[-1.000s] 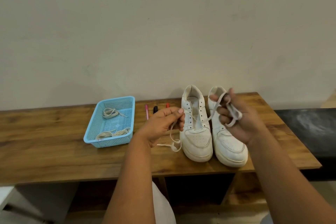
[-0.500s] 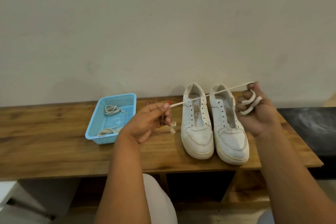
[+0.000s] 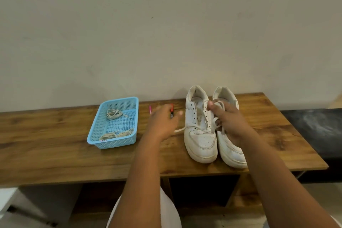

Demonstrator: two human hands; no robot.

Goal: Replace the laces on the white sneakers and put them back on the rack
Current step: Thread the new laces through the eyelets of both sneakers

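Two white sneakers stand side by side on the wooden bench, the left sneaker (image 3: pixel 200 140) and the right sneaker (image 3: pixel 233 155), toes toward me. My right hand (image 3: pixel 229 124) is over them and grips a bundled white lace (image 3: pixel 215 123) wound round its fingers. One end of the lace trails left across the left sneaker onto the wood. My left hand (image 3: pixel 162 120) hovers, blurred, just left of the sneakers with fingers spread, holding nothing. The left sneaker's eyelets look bare.
A blue plastic basket (image 3: pixel 96 135) at the left holds coiled laces (image 3: pixel 113 114). A pink pen (image 3: pixel 150 109) and a red-and-black marker (image 3: pixel 172 112) lie behind my left hand. The wooden bench (image 3: pixel 55 153) runs along the wall; a black surface (image 3: pixel 314 127) adjoins on the right.
The lace was stretched taut between both hands; now my left hand has let go and swung left, while my right hand dropped over the sneakers with the bundle.
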